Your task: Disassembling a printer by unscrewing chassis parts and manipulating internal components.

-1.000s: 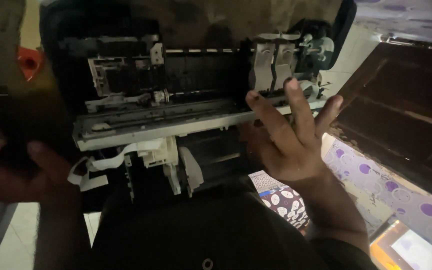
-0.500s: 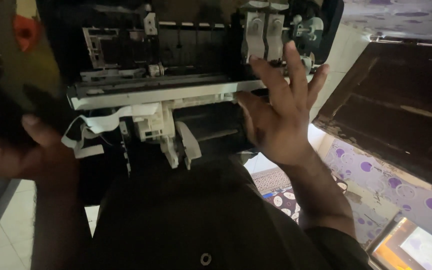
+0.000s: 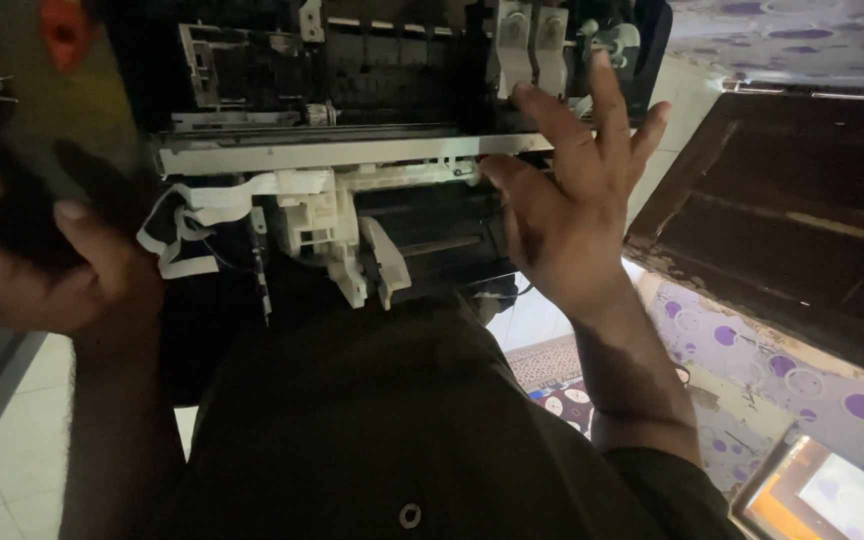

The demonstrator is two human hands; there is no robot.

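Opened-up printer (image 3: 352, 180), cover off, sits on the person's lap, tilted up toward the camera; compared with a second ago it fills more of the upper frame and the top edge is now cut off, so either the unit got lifted or the head dropped, can't tell which. Right hand (image 3: 567, 215) has slid up along the right end of the grey metal rail (image 3: 352, 152): fingers (image 3: 607, 95) spread wide and flat, tips now reaching the two white cartridge holders (image 3: 527, 45), thumb near the rail's end, nothing clasped. Left hand (image 3: 42, 265) grips the dark left side of the casing, thumb over the front, rest of the fingers hidden behind it; it has stayed on that side throughout, steadying. White ribbon cable (image 3: 187, 225) hangs loose in loops below the rail, next to a white plastic bracket (image 3: 327, 225). Reads as the right hand bracing or feeling along the carriage area while the left keeps the body from slipping. Orange bit (image 3: 62, 30) top left, purple-dotted mat (image 3: 802, 380) and dark wooden panel (image 3: 802, 230) on the right, tiled floor (image 3: 2, 440) below.
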